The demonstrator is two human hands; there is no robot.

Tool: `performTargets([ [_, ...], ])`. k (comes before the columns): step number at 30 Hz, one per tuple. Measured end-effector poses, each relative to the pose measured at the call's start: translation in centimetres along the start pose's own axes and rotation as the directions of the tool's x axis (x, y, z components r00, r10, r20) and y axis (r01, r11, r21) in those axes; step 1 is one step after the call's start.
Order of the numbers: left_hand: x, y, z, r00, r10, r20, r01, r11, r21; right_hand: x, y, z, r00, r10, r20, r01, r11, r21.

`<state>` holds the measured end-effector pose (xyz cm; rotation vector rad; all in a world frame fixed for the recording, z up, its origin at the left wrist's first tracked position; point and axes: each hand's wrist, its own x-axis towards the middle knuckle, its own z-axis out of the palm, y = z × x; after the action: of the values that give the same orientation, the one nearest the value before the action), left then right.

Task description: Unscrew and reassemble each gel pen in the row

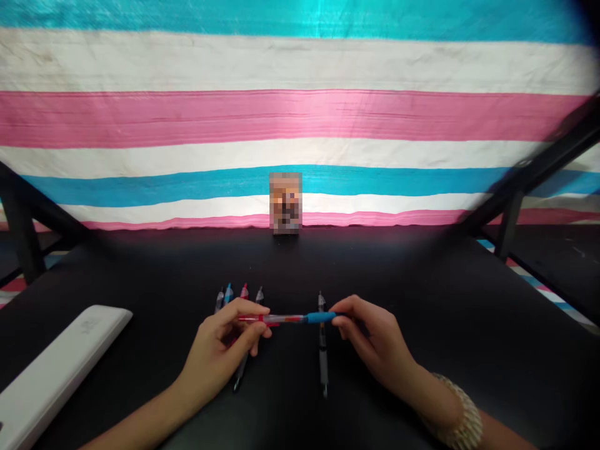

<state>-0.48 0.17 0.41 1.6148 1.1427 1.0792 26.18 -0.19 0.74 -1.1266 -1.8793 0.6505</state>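
Both hands hold one pen (295, 319) level above the black table. Its clear barrel shows red toward the left end, and its grip on the right is blue. My left hand (220, 347) pinches the red end between thumb and fingers. At the other end, my right hand (375, 340) closes on the tip of the blue grip. Below the held pen lies a black-and-clear pen (323, 356), pointing toward me. Under and behind my left hand are several more pens, among them a blue-topped pen (229, 292) and a red-topped pen (244, 291), partly hidden.
A long white case-like object (65, 369) lies on the black table (197, 259) at the left. A small blurred box or card (285, 203) stands at the back edge. Black frame bars (513, 194) slope at both sides before a striped sheet (300, 115).
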Motion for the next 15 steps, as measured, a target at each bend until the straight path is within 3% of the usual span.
performTargets([
  [3, -0.04, 0.21, 0.15, 1.000, 0.029, 0.008, -0.029, 1.000, -0.003, 0.01, -0.11, -0.13, 0.998, -0.054, 0.029, 0.055, 0.998, -0.029],
  [8, -0.05, 0.35, 0.12, 1.000, -0.003, -0.010, 0.003, 1.000, -0.001, -0.22, -0.05, -0.10, 0.998, -0.034, 0.050, 0.034, 0.999, -0.007],
  [15, 0.17, 0.08, -0.12, 0.997, -0.067, -0.043, 0.067, 0.998, -0.009, -0.45, 0.64, 0.55, 1.000, 0.013, -0.021, -0.013, 1.000, -0.012],
])
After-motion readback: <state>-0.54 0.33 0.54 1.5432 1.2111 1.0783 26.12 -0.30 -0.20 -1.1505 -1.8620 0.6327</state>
